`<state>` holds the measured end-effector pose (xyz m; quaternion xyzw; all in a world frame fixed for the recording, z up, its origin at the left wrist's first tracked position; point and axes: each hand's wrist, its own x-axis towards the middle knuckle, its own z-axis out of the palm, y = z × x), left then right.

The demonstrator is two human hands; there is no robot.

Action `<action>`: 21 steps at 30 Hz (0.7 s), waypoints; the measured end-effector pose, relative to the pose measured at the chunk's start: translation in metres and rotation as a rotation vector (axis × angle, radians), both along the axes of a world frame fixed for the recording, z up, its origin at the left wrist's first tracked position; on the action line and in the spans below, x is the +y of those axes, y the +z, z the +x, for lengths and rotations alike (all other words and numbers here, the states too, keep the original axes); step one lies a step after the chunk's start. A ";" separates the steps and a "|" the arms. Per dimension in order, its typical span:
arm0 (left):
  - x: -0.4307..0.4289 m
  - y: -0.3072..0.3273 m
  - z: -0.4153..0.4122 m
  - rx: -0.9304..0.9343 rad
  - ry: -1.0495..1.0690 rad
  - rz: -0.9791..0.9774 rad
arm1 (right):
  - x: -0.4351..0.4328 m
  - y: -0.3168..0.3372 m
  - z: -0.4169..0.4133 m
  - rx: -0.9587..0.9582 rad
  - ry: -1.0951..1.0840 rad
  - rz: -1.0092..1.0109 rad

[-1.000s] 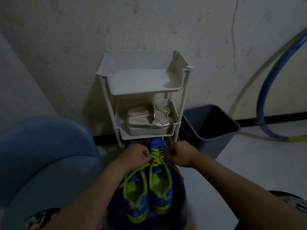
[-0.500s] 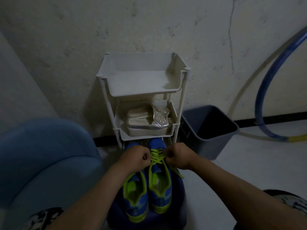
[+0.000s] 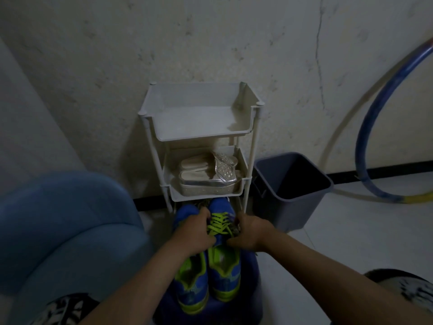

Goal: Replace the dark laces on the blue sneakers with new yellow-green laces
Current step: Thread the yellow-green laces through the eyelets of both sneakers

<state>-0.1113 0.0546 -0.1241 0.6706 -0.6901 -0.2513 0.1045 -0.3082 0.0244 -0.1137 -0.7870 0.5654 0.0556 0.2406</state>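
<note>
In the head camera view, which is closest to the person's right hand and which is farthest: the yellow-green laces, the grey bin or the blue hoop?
1. yellow-green laces: at the fingers of the right hand, just to its left.
2. grey bin: a little way off, ahead and to the right.
3. blue hoop: farthest, beyond the bin at the far right of the view.

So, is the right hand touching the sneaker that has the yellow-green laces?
Touching. The head view shows the right hand curled against the side of the laced sneaker, thumb on its tongue.

Matt plastic rack [image 3: 250, 113]; glossy silver sandals [image 3: 206, 178]; rough plaster wall [image 3: 210, 38].
</note>
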 end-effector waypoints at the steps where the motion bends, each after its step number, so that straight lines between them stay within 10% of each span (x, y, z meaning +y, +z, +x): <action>1: 0.001 0.000 0.000 0.021 0.029 0.009 | 0.000 0.000 -0.001 -0.001 -0.014 0.009; 15: 0.005 -0.009 0.004 0.049 0.050 0.033 | 0.003 0.003 -0.014 -0.037 -0.042 0.079; 21: 0.002 -0.006 0.008 0.138 0.040 0.037 | 0.008 -0.001 -0.004 -0.094 0.240 -0.328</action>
